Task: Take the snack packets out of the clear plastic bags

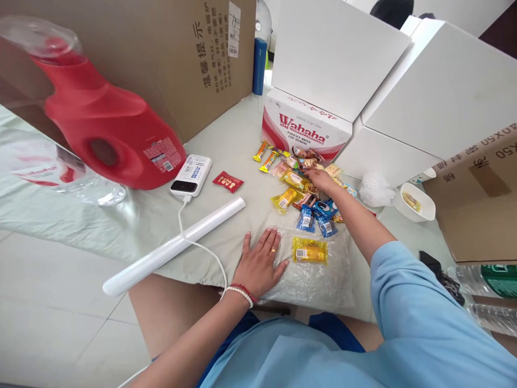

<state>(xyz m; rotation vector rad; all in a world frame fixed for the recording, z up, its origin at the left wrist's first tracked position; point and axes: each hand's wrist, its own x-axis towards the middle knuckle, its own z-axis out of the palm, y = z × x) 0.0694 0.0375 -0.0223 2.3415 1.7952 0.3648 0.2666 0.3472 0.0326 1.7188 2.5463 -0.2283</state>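
Note:
My left hand [262, 264] lies flat with fingers spread, at the left edge of a clear plastic bag [323, 285] on the cloth. On that bag rests a yellow-wrapped snack [309, 250]. My right hand [319, 179] reaches into a pile of wrapped snacks, its fingertips down among the packets. Whether it grips one is hidden. Nearest it is a yellow snack packet [294, 180]; brown packets [305, 161] lie just beyond. Blue packets [307, 218] and another yellow packet [285, 200] sit at the near side of the pile.
A red packet [228, 181], a power bank [191, 175] with white cable and a white roll [173, 248] lie left. A red jug [109, 113] and water bottle [60, 172] stand beyond. A Wahaha carton [305, 129] backs the pile; a white bowl [416, 203] sits right.

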